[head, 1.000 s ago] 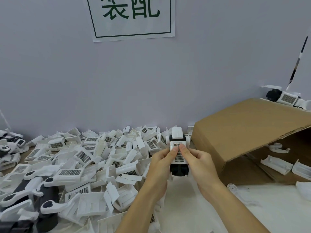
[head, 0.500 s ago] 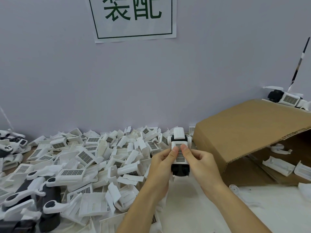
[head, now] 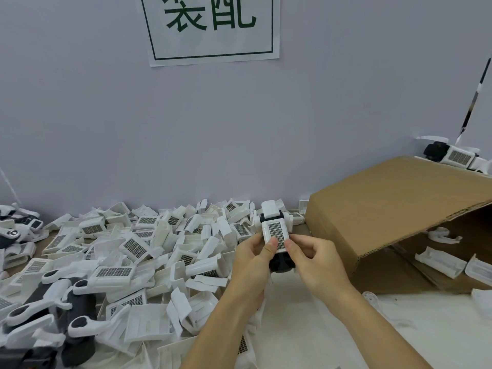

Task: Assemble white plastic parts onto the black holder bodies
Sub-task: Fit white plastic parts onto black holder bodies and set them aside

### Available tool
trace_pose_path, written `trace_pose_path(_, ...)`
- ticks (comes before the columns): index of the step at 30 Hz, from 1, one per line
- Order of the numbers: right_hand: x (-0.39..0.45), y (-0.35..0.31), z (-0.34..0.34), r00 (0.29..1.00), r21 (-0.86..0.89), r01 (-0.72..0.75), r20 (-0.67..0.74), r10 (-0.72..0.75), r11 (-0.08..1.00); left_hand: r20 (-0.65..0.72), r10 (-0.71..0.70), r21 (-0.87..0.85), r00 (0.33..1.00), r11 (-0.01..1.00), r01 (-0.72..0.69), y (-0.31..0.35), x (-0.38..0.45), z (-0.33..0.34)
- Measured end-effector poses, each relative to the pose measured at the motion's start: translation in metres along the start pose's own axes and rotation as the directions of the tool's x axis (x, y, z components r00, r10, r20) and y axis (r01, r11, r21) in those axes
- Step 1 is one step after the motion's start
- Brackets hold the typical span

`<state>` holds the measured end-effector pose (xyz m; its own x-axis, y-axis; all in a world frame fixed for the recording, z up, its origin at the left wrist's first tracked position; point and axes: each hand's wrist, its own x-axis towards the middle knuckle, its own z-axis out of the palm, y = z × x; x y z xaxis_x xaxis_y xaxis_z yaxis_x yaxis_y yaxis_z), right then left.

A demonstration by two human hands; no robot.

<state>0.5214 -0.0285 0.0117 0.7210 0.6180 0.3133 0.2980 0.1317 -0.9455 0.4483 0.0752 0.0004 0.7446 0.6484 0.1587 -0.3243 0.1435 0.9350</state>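
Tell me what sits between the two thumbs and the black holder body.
In the head view, the white grid-patterned part lies there: left hand and right hand press their thumbs on it, over the black holder body.

Tipped cardboard box [head: 386,209] right; green-lettered paper sign [head: 213,30] on wall.

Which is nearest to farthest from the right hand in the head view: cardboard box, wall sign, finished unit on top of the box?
From the right hand:
1. Cardboard box, just to its right on the table.
2. Finished unit, on the box's top at the far right.
3. Wall sign, high on the wall, up and left.
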Motion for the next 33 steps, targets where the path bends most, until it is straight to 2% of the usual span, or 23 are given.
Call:
trace_pose_path(4,0.0,0.003,0.003,0.999,-0.024,0.023,-0.049,-0.024,0.999,-0.024,-0.001,-0.021,1.0,1.0,0.001,0.0,0.0,0.0)
trace_pose_path(8,-0.002,0.005,0.008,0.976,-0.234,0.149,-0.121,-0.18,0.961,-0.092,-0.087,-0.193,0.992,0.979,0.068,0.003,0.0,-0.001)
trace_pose_path(11,-0.005,0.004,0.012,0.955,-0.29,0.27,-0.044,-0.295,0.918,-0.121,-0.119,-0.289,0.985,0.954,0.08,0.007,-0.001,-0.002)
trace_pose_path(14,-0.006,0.008,0.014,0.975,-0.519,0.218,0.081,-0.207,0.826,-0.182,-0.138,-0.253,0.974,0.963,0.09,0.006,0.002,-0.002)
trace_pose_path(16,-0.006,0.009,0.012,0.977,-0.645,0.203,0.079,-0.2,0.736,-0.165,-0.114,-0.203,0.98,0.976,0.079,0.005,0.003,-0.003)
trace_pose_path(17,-0.005,0.009,0.012,0.974,-0.652,0.205,0.06,-0.22,0.73,-0.125,-0.092,-0.188,0.988,0.98,0.067,0.004,0.003,-0.004)
trace_pose_path(19,-0.005,0.006,0.01,0.969,-0.596,0.196,-0.003,-0.246,0.779,-0.041,-0.046,-0.151,0.998,0.988,0.039,0.005,0.001,-0.004)
trace_pose_path(21,-0.004,0.005,0.008,0.97,-0.51,0.152,-0.087,-0.227,0.847,-0.034,-0.011,-0.117,0.999,0.993,0.007,0.004,0.0,-0.003)
trace_pose_path(25,0.001,0.001,0.002,0.939,-0.275,0.099,-0.292,-0.181,0.956,-0.279,0.022,-0.049,0.96,0.998,-0.037,0.005,0.002,-0.002)
trace_pose_path(27,0.004,-0.003,-0.003,0.938,-0.042,0.05,-0.341,-0.061,0.998,-0.397,0.033,-0.05,0.917,0.997,-0.058,0.005,0.003,-0.004)
trace_pose_path(28,0.005,-0.004,-0.005,0.945,0.147,0.009,-0.325,0.039,0.989,-0.432,0.038,-0.059,0.901,0.996,-0.07,0.005,0.004,-0.005)
trace_pose_path(30,0.006,-0.009,-0.009,0.949,0.497,-0.095,-0.216,0.229,0.863,-0.453,0.044,-0.089,0.89,0.992,-0.095,0.006,0.004,-0.006)
trace_pose_path(31,0.006,-0.011,-0.01,0.942,0.583,-0.168,-0.144,0.304,0.795,-0.443,0.039,-0.117,0.896,0.988,-0.101,0.007,0.003,-0.005)
trace_pose_path(33,0.005,-0.012,-0.009,0.913,0.623,-0.325,0.012,0.408,0.711,-0.412,0.018,-0.179,0.911,0.979,-0.101,0.009,0.002,-0.003)
